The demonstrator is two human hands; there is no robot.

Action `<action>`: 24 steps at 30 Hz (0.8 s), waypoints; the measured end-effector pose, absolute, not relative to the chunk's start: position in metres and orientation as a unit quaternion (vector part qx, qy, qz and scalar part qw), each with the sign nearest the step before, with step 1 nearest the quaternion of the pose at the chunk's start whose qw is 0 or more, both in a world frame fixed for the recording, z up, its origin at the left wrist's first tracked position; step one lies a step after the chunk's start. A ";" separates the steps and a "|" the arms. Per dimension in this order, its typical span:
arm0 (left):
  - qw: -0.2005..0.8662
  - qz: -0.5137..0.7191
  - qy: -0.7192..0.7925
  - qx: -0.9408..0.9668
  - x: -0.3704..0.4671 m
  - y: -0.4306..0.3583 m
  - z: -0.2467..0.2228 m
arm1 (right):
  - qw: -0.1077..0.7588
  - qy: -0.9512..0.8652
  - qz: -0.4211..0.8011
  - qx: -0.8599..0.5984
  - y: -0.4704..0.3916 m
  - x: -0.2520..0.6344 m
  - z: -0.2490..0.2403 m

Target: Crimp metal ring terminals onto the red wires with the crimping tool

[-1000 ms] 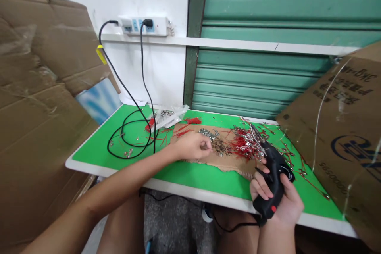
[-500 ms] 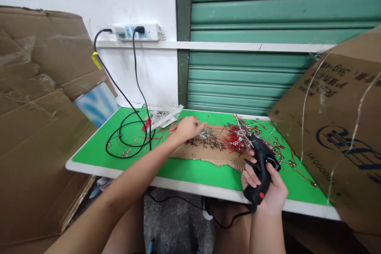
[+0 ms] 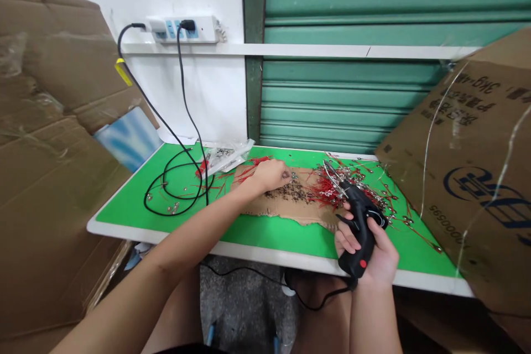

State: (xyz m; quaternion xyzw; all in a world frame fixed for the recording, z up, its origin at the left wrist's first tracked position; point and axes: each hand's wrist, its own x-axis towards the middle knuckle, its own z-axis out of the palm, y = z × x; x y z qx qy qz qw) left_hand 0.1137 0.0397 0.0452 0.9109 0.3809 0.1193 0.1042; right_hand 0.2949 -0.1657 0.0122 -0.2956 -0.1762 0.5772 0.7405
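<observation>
At lower right, the right hand (image 3: 380, 257) grips the gun (image 3: 360, 215), tip (image 3: 334, 175) outward, likely for safety. Left hand (image 3: 271, 175) curls, hold unclear.

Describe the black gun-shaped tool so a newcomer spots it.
Find the white-edged green table. Toward its right end, the bare right hand grips the black gun-shaped tool. Unlike the small silvery metal pieces nearby, its handle bears a red spot.

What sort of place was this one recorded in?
Likely a small workshop or makeshift assembly corner, judging by the black pistol-shaped tool in the right hand, the heap of red strands and metal pieces, and the power strip above the green tabletop.
</observation>
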 end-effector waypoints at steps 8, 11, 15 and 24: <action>0.110 0.085 0.393 0.909 0.122 0.040 0.054 | 0.742 -0.161 0.590 -0.275 -0.165 0.295 0.013; 0.093 0.114 0.386 0.911 0.121 0.044 0.052 | 0.738 -0.170 0.587 -0.284 -0.165 0.293 0.015; 0.140 0.198 0.365 0.899 0.104 0.045 0.049 | 0.744 -0.156 0.587 -0.280 -0.165 0.292 0.017; 0.285 0.256 0.322 0.866 0.047 0.029 0.034 | 0.739 -0.155 0.591 -0.283 -0.165 0.291 0.018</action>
